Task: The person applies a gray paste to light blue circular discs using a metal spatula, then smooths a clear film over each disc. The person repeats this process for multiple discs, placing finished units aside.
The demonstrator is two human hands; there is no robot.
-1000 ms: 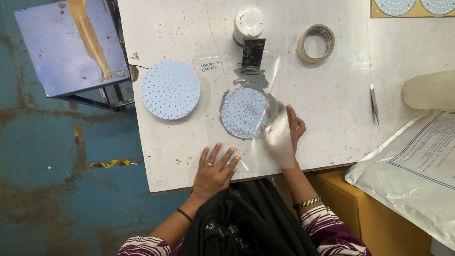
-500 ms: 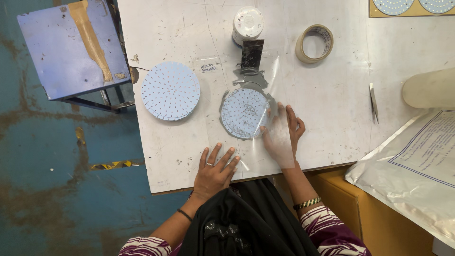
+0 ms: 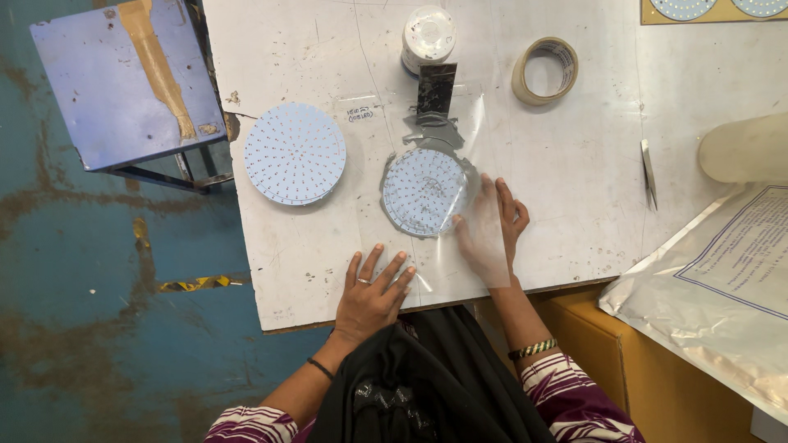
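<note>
Your right hand lies flat, fingers spread, grasping nothing, pressing through the clear plastic sheet just beside the round LED board. Your left hand rests released and flat on the sheet's near edge at the front of the white table. That board already sits under the sheet; the sheet looks not yet fully smoothed. 1 more stack of boards lies uncovered to the left. The tape roll sits untouched farther back.

Tape roll, white round container, blue stool, silver foil bag, tweezers
</note>
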